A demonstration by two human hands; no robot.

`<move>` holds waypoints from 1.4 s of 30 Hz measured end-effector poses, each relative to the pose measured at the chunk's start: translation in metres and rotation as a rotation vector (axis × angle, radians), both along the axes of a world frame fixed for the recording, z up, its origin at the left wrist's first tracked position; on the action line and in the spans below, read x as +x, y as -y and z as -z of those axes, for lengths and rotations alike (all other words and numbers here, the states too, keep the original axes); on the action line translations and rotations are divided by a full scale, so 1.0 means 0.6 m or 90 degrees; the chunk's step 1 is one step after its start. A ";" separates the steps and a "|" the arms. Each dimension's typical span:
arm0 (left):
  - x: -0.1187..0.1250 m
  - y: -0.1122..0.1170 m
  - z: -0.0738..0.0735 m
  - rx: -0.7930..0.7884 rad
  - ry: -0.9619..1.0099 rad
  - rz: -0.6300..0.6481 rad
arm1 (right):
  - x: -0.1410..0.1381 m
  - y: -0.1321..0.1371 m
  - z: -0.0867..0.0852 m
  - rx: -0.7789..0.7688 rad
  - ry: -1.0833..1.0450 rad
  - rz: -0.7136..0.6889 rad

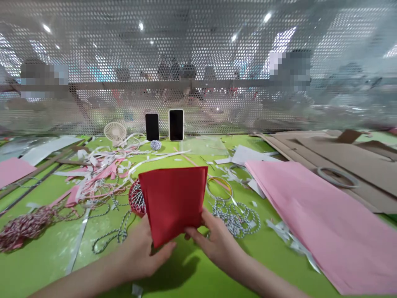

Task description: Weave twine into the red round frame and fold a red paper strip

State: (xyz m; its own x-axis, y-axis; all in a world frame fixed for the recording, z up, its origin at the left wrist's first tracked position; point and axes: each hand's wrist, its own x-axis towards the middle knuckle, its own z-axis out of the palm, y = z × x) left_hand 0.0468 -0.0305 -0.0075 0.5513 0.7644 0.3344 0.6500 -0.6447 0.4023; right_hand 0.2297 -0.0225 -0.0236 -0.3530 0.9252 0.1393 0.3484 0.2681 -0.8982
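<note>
A: Right hand [221, 242] pinching the lower right edge of a red, squarish, layered sheet [175, 200], thumb in front! And the left hand [144, 250]?

B: Down by the lower left corner, thumb spread out, other fingers hidden behind; whether it grips, I can't tell.

A: So the red sheet is up above the glossy green tabletop [263, 260], near the middle.

B: Just right, a loose tangle of black-and-white twisted cord [245, 221]; farther right, a broad pink sheet [328, 223]; far side, a white-framed, black-screened phone [176, 125], upright.
</note>
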 end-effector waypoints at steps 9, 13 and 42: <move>0.004 0.002 0.017 -0.007 0.065 -0.020 | -0.004 0.011 0.012 0.061 -0.013 -0.027; 0.008 0.001 0.018 0.033 0.058 -0.017 | -0.007 0.013 0.019 0.098 0.004 0.000; -0.014 -0.034 -0.001 -0.144 0.093 -0.142 | 0.037 -0.052 0.004 -0.120 -0.204 0.028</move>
